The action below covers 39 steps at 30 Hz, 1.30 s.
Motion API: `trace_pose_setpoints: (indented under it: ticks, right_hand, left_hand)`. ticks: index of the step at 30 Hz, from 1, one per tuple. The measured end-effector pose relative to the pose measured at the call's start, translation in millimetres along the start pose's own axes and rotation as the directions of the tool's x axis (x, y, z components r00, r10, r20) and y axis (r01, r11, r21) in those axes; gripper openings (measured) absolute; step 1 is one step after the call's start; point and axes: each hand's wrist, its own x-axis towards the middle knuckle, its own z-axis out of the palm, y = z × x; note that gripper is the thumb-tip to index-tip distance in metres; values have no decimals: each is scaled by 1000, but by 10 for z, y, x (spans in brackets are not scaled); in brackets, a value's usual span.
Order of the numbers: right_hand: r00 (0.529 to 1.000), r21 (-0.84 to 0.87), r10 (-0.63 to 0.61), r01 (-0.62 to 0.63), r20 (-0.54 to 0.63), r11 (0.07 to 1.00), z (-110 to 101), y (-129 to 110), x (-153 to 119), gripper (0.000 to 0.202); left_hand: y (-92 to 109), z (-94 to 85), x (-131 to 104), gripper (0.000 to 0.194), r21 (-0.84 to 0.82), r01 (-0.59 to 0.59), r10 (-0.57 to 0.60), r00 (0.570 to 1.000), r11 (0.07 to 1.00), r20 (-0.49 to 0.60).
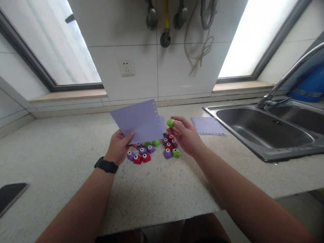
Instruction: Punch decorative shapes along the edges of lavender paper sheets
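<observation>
My left hand [119, 145] grips a sheet of purple paper [138, 123] by its lower left, thumb on the face. Small punched shapes run down the sheet's right edge. Between the thumb and fingers of my right hand [186, 134] is a green craft punch [170, 123], held just right of the sheet, apart from it. Below the sheet lie several purple, red and green craft punches [143, 151], some partly hidden by it. A second cluster of craft punches [169, 145] sits beside my right hand.
Punched purple sheets [208, 126] lie at the right, near the steel sink [258, 131] and its faucet [291, 72]. Purple paper scraps [148, 173] dot the counter [141, 199]. A dark flat device [11, 195] rests at the far left. Pipes and a socket [126, 68] are on the wall.
</observation>
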Motion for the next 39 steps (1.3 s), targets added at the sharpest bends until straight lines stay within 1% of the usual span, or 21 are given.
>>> trace_pose_setpoints:
  ticks: [3, 8, 11, 16, 20, 27, 31, 39]
  right_hand:
    - [1000, 36, 18, -18, 1, 999, 6, 3, 3, 39]
    - [1000, 40, 20, -21, 20, 999, 9, -6, 2, 31]
    - [999, -27, -7, 8, 32, 1000, -21, 22, 8, 30]
    - [991, -217, -83, 104, 102, 971, -74, 87, 13, 28]
    - [986, -234, -98, 127, 133, 964, -84, 107, 18, 27]
    - [987, -261, -108, 137, 123, 956, -107, 118, 44, 28]
    - [983, -282, -116, 153, 145, 947, -109, 119, 39, 29]
    - [984, -342, -82, 131, 155, 931, -112, 128, 23, 32]
  left_hand:
    - [8, 6, -9, 42, 13, 1, -2, 1000, 1000, 21]
    - [5, 8, -18, 43, 34, 1, -2, 999, 999, 34]
    - [-1, 3, -25, 43, 36, -1, 0, 1000, 999, 27]
    - [-1, -2, -30, 42, 61, 0, -2, 999, 998, 37]
    - [-8, -13, -21, 42, 66, -9, 5, 999, 998, 52]
    - [-12, -20, -23, 37, 77, -16, 11, 998, 997, 63]
    - [-10, -20, -22, 36, 80, -14, 9, 998, 997, 67]
    - [-11, -17, -21, 40, 101, -11, 6, 999, 995, 49]
